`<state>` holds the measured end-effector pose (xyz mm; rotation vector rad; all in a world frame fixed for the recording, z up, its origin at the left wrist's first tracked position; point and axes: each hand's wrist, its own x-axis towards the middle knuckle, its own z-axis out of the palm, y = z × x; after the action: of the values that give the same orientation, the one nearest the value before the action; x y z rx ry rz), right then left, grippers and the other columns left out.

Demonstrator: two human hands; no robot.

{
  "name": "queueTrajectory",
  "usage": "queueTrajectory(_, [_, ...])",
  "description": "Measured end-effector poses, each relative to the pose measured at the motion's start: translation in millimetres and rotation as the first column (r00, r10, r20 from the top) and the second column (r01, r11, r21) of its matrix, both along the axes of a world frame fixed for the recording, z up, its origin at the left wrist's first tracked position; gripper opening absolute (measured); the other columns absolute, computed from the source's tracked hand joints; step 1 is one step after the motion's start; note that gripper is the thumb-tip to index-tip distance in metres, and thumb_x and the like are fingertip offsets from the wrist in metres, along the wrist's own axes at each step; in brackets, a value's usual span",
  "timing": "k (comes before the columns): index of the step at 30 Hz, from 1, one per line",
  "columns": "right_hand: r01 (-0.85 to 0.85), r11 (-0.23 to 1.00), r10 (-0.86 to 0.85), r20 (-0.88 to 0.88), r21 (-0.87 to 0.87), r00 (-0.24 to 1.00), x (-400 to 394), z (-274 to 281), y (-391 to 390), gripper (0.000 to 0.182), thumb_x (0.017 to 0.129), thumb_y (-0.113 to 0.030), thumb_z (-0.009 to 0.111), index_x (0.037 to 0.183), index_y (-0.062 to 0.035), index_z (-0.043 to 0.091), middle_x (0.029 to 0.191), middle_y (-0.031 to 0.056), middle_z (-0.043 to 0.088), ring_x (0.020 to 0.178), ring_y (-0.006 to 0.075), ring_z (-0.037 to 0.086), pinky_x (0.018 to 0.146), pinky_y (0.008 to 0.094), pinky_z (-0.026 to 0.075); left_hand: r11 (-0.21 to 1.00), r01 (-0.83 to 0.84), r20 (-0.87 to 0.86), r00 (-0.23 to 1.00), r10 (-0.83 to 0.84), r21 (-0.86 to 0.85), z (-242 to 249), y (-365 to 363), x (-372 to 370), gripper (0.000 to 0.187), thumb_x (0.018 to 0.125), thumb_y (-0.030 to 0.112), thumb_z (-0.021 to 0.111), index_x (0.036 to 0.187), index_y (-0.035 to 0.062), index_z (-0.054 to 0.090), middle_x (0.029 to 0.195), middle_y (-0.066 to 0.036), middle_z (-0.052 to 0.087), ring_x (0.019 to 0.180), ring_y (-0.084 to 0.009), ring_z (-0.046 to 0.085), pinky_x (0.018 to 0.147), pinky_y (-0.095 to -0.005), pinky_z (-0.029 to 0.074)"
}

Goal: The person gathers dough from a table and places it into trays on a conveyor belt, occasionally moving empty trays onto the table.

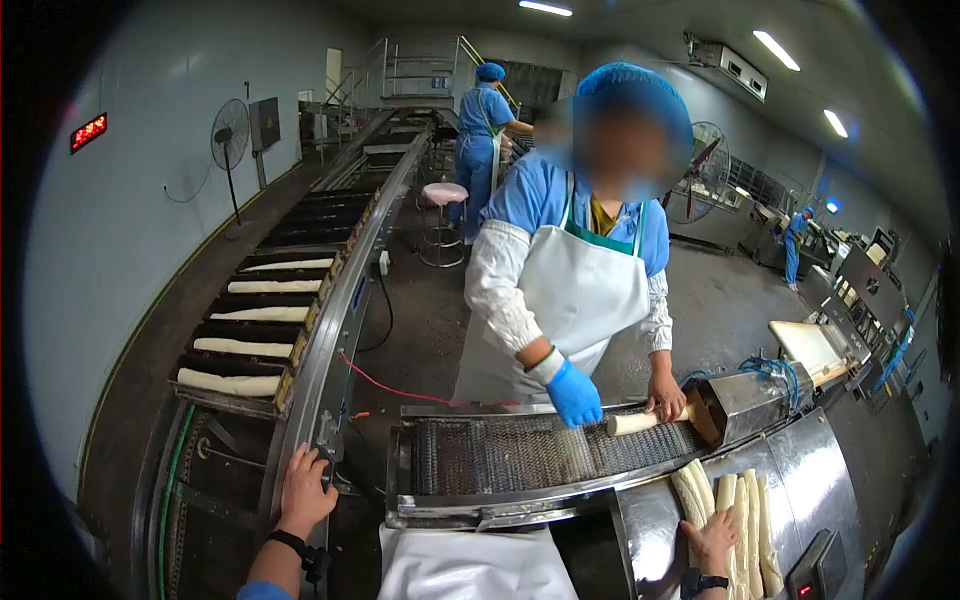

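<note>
My left hand (302, 492) is at the side rail of the tray conveyor, its fingers curled around a small black part (326, 468) whose kind I cannot make out. My right hand (712, 540) lies with fingers spread on long pale dough strips (742, 530), which rest side by side on a steel table (810, 480). A thicker dough roll (692, 485) lies just beyond its fingertips. Across from me, a co-worker's bare hand touches a dough roll (632, 423) on the mesh belt (520, 450); their blue-gloved hand (574, 394) hovers above the belt.
Black trays (235, 385), several with a dough strip inside, line the conveyor (330, 340) on the left. A metal machine housing (755, 400) stands at the mesh belt's right end. A small device (817, 565) sits by the table's front edge. Another worker (483, 140) stands farther back.
</note>
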<state>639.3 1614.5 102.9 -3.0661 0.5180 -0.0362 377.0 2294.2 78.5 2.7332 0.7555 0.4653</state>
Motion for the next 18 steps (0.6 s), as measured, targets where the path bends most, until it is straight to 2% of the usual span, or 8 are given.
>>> queueTrajectory(1, [-0.005, 1.0, 0.005, 0.016, -0.013, 1.0, 4, 1, 4, 0.104, 0.06, -0.061, 0.081, 0.137, -0.0007, 0.046, 0.159, 0.02, 0.024, 0.138, 0.0457, 0.033, 0.113, 0.0588, 0.024, 1.0, -0.006, 0.012, 1.0, 0.006, 0.006, 1, 1, 4, 0.042, 0.07, 0.013, 0.069, 0.11, -0.001, 0.067, 0.134, -0.019, 0.055, 0.139, -0.0347, 0.037, 0.115, -0.045, 0.032])
queueTrajectory(2, [-0.017, 1.0, 0.016, -0.055, -0.002, 0.998, 2, 6, 3, 0.106, 0.067, -0.068, 0.072, 0.141, 0.0019, 0.041, 0.158, 0.0259, 0.022, 0.14, 0.0506, 0.027, 0.113, 0.0611, 0.022, 1.0, -0.001, 0.017, 1.0, 0.001, 0.01, 0, 1, 2, 0.042, 0.07, 0.013, 0.069, 0.11, -0.0009, 0.067, 0.134, -0.019, 0.055, 0.139, -0.0348, 0.037, 0.115, -0.0451, 0.032])
queueTrajectory(5, [-0.012, 1.0, 0.012, -0.019, -0.004, 1.0, -4, 12, 11, 0.104, 0.068, -0.066, 0.073, 0.14, 0.0019, 0.043, 0.156, 0.0276, 0.024, 0.14, 0.0499, 0.028, 0.114, 0.0591, 0.023, 1.0, 0.01, 0.006, 1.0, -0.01, 0.009, -1, 0, 0, 0.043, 0.07, 0.013, 0.069, 0.111, -0.0009, 0.067, 0.134, -0.019, 0.054, 0.139, -0.0349, 0.037, 0.116, -0.0452, 0.031])
queueTrajectory(9, [0.022, 1.0, -0.022, -0.051, 0.006, 0.998, -13, 29, 24, 0.101, 0.069, -0.063, 0.074, 0.14, 0.0025, 0.042, 0.153, 0.0284, 0.028, 0.139, 0.0483, 0.029, 0.114, 0.0565, 0.025, 1.0, 0.001, -0.005, 1.0, -0.001, -0.008, -2, 1, 0, 0.045, 0.071, 0.014, 0.069, 0.113, -0.0014, 0.066, 0.135, -0.02, 0.054, 0.139, -0.0352, 0.036, 0.116, -0.0455, 0.031])
queueTrajectory(11, [0.047, 0.999, -0.046, -0.033, 0.022, 0.998, -15, 35, 32, 0.096, 0.07, -0.06, 0.075, 0.137, 0.0018, 0.044, 0.147, 0.0276, 0.036, 0.136, 0.047, 0.033, 0.112, 0.0554, 0.028, 1.0, 0.0, -0.032, 0.999, -0.001, -0.025, -3, 0, -1, 0.045, 0.071, 0.014, 0.068, 0.113, -0.0016, 0.066, 0.135, -0.02, 0.054, 0.14, -0.0355, 0.035, 0.116, -0.0456, 0.03])
queueTrajectory(14, [0.023, 0.999, -0.021, 0.062, -0.028, 0.998, -6, 8, 13, 0.095, 0.066, -0.062, 0.077, 0.133, -0.0014, 0.048, 0.143, 0.0292, 0.04, 0.132, 0.0457, 0.038, 0.11, 0.0549, 0.03, 1.0, -0.005, -0.05, 0.999, 0.003, -0.028, -1, 2, 3, 0.046, 0.072, 0.015, 0.067, 0.115, -0.0018, 0.065, 0.137, -0.02, 0.053, 0.141, -0.0357, 0.033, 0.117, -0.0457, 0.03])
queueTrajectory(18, [0.043, 0.999, -0.043, 0.037, -0.003, 0.998, -6, 11, 12, 0.095, 0.066, -0.063, 0.076, 0.132, -0.0016, 0.048, 0.141, 0.0284, 0.041, 0.131, 0.0453, 0.039, 0.11, 0.0555, 0.03, 1.0, 0.001, -0.034, 0.999, -0.002, -0.02, -3, -6, 1, 0.046, 0.072, 0.014, 0.067, 0.115, -0.002, 0.065, 0.135, -0.021, 0.054, 0.14, -0.0363, 0.034, 0.116, -0.0457, 0.03])
